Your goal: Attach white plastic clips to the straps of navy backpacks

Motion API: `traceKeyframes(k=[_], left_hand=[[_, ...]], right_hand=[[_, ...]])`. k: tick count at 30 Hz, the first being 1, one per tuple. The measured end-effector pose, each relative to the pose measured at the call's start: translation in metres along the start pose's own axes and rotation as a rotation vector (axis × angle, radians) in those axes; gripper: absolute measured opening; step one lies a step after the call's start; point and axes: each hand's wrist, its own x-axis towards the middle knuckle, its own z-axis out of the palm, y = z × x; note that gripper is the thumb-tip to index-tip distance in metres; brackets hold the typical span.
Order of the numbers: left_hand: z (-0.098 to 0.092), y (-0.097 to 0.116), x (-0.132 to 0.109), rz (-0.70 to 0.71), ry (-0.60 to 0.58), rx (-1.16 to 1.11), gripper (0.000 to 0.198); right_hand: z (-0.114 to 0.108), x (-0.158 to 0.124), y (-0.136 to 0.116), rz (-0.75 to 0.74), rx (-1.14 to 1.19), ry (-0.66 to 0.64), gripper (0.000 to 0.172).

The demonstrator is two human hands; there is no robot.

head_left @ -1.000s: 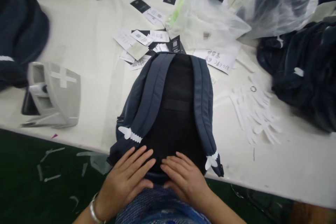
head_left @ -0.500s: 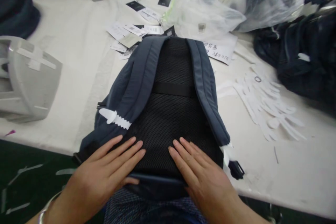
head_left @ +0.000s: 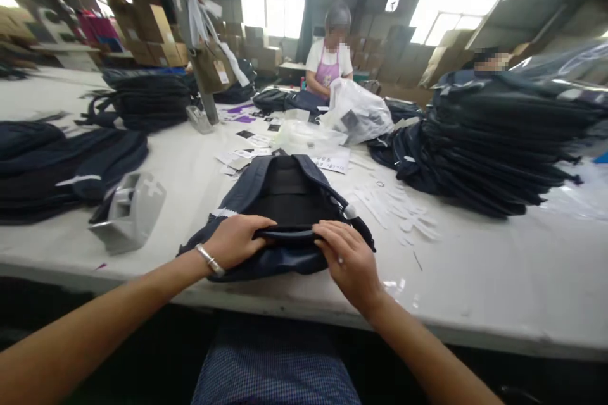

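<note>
At near edge of white worktop (head_left: 484,291), navy fabric backpack (head_left: 285,202) lies back upward, left hand (head_left: 237,239) and right hand (head_left: 350,258) pinching its bottom rim (head_left: 291,237), seemingly shaping it, next move calling for level pinches.

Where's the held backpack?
Head view, centre: the backpack lies on the white table, between grey holder and white strips, left hand and right hand gripping its near edge.
</note>
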Motion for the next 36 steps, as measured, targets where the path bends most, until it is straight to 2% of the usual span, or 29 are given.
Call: traceKeyframes(k=[2,3,5,6,7,9,13,20,24,27,31,34,36], left_hand=[[-0.014,0.007,0.004,-0.001,0.012,0.077,0.029],[-0.02,0.011,0.005,0.0,-0.002,0.1,0.031],[-0.028,0.016,0.007,0.006,-0.045,0.111,0.035],[-0.029,0.019,0.008,0.011,-0.066,0.112,0.037],[-0.028,0.021,0.008,0.015,-0.081,0.11,0.038],[-0.022,0.024,0.008,0.029,-0.127,0.101,0.038],[-0.005,0.03,0.011,0.017,-0.263,0.053,0.047],[0.008,0.043,0.028,-0.033,-0.345,-0.085,0.055],[0.015,0.044,0.031,-0.106,-0.411,-0.161,0.058],[0.026,0.045,0.032,0.018,-0.331,-0.044,0.053],[0.048,0.047,0.028,0.092,-0.219,0.087,0.045],[0.066,0.047,0.023,0.089,-0.054,0.227,0.036],[0.071,0.048,0.022,0.064,0.032,0.318,0.037]], right_hand=[[-0.002,-0.029,0.002,0.333,0.158,0.276,0.019],[0.002,-0.043,0.001,0.527,0.295,0.347,0.024],[0.019,-0.06,-0.002,0.806,0.697,0.274,0.042],[0.031,-0.062,-0.006,0.868,0.901,0.207,0.051],[0.042,-0.061,-0.011,0.878,1.069,0.176,0.059],[0.062,-0.048,-0.021,0.793,1.302,0.211,0.064],[0.081,-0.023,-0.035,0.643,1.51,0.351,0.058],[0.085,-0.025,-0.03,0.575,1.573,0.356,0.059],[0.086,-0.028,-0.023,0.697,1.461,0.431,0.06],[0.092,-0.032,-0.019,0.796,1.428,0.52,0.055],[0.101,-0.039,-0.015,0.861,1.377,0.561,0.055],[0.104,-0.04,-0.011,0.916,1.316,0.606,0.056],[0.104,-0.039,-0.007,0.919,1.313,0.63,0.055]])
